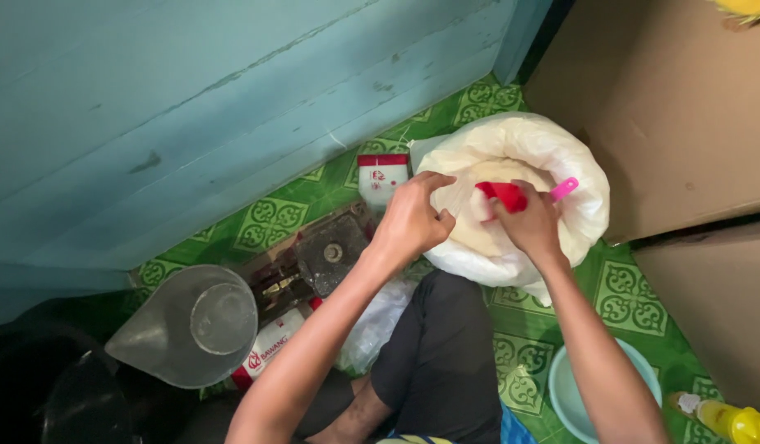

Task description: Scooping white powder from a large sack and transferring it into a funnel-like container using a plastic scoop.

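A big white sack point(561, 152) with its mouth rolled down stands on the green patterned floor, with pale powder or grain inside. My right hand point(532, 224) reaches into its mouth and grips a red scoop point(505, 195) with a pink handle point(564, 188). My left hand point(413, 218) hovers at the sack's left rim, fingers curled toward the scoop, touching the sack's plastic edge; whether it pinches the plastic I cannot tell.
A small white and red packet point(381, 174) stands against the blue wooden wall. A metal weighing scale point(326, 251) and a clear plastic jug point(200, 325) are at the left. A pale blue bowl point(565, 395) and a yellow bottle point(737, 421) lie lower right. Cardboard boxes point(684, 107) fill the right.
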